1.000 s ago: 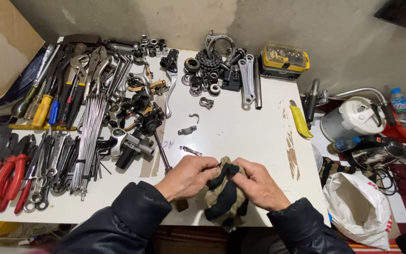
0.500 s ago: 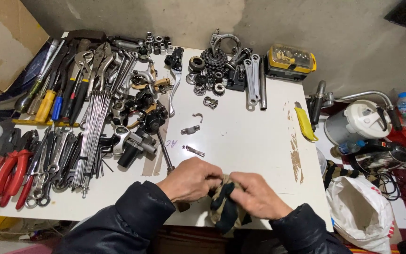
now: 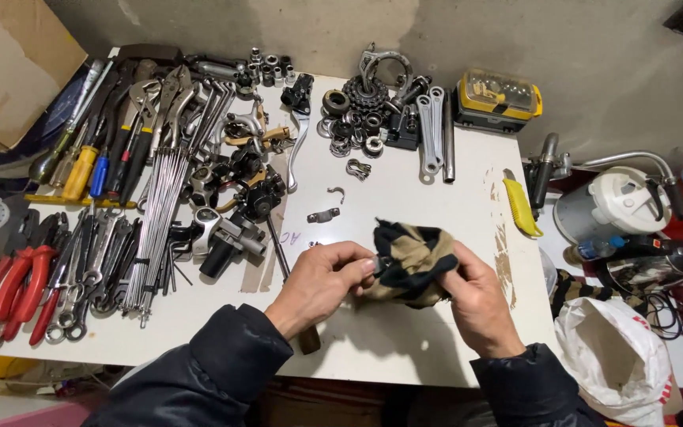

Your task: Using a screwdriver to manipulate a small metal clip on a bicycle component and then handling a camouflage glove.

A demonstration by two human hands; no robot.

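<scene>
A crumpled tan and black striped rag (image 3: 409, 261) is held above the front of the white table (image 3: 405, 182). My right hand (image 3: 480, 304) grips the rag from the right and underneath. My left hand (image 3: 322, 281) pinches a small dark metal part (image 3: 379, 264) at the rag's left edge. Most of that part is wrapped in the cloth, so its shape is unclear. A small flat metal link (image 3: 322, 215) lies on the table just beyond my left hand.
Pliers, wrenches and screwdrivers (image 3: 81, 229) and a bundle of spokes (image 3: 164, 213) fill the left side. Cogs, bearings and crank arms (image 3: 381, 119) lie at the back. A yellow case (image 3: 498, 96), a yellow utility knife (image 3: 520, 207) and a white plastic bag (image 3: 618, 360) are on the right.
Both hands with the rag have lifted and shifted slightly right and away from the table's front edge. The rag now bunches higher between the hands.
</scene>
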